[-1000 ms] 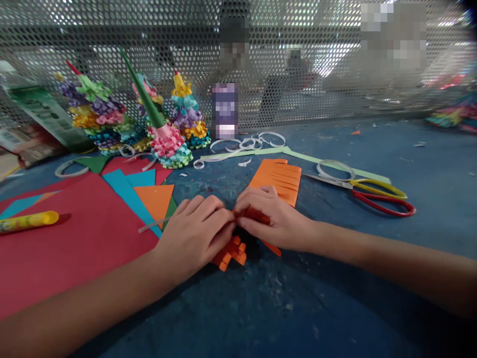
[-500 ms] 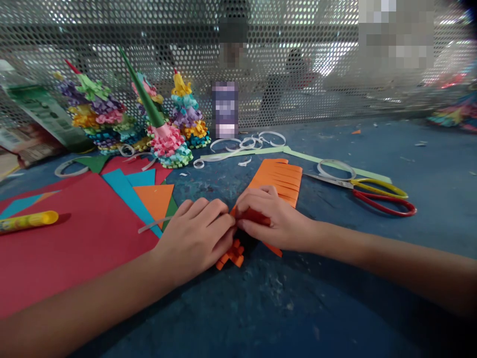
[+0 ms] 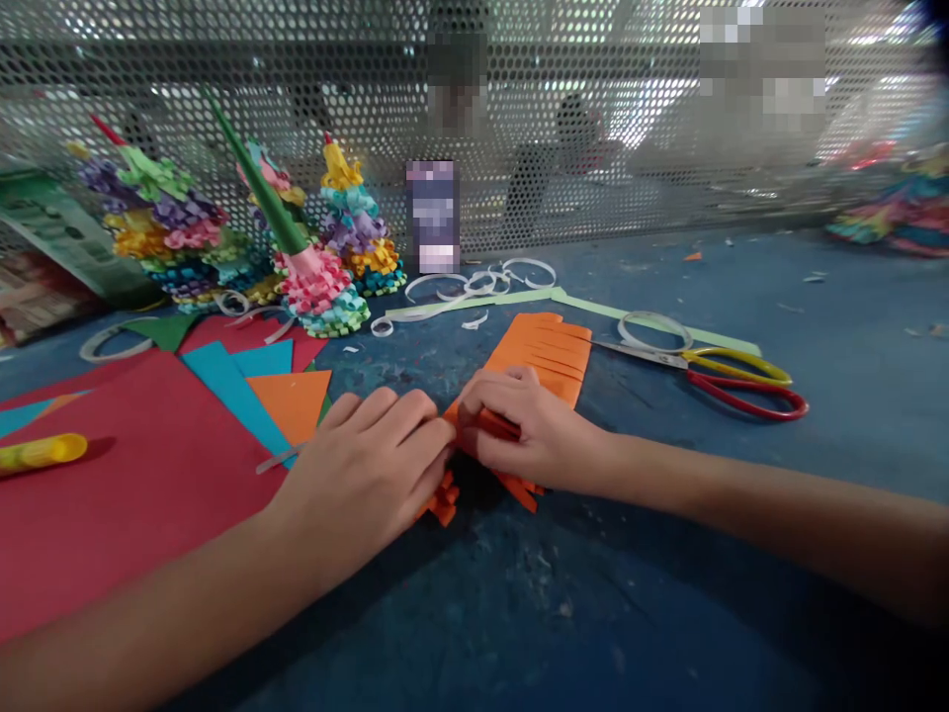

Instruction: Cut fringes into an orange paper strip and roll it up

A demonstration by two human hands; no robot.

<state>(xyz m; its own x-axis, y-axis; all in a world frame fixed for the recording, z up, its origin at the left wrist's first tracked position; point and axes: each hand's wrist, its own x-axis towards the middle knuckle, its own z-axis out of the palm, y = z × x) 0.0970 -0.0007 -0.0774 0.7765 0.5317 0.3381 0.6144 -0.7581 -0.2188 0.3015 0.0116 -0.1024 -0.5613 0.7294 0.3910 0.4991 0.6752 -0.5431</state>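
Note:
An orange paper sheet [image 3: 545, 354] with parallel fringe cuts lies on the blue worktop [image 3: 593, 583], its curled end gathered between my hands. My right hand [image 3: 526, 430] is shut on the rolled orange strips [image 3: 489, 425]. My left hand [image 3: 363, 475] presses in from the other side, fingertips against the same roll. Under it, orange curled loops [image 3: 443, 504] poke out, partly hidden. The left wrist rests over the edge of a red card sheet [image 3: 126, 504].
Scissors with red and yellow handles [image 3: 712, 371] lie to the right, near a pale green strip [image 3: 593, 307]. White paper curls [image 3: 474, 285] sit behind. Curled-paper cone trees [image 3: 315, 282] and a glue stick [image 3: 37, 453] stand left, before a perforated metal screen [image 3: 593, 79].
The whole view has shifted slightly left and up. My hands have drawn closer over the orange roll, and the curled loops below now show less.

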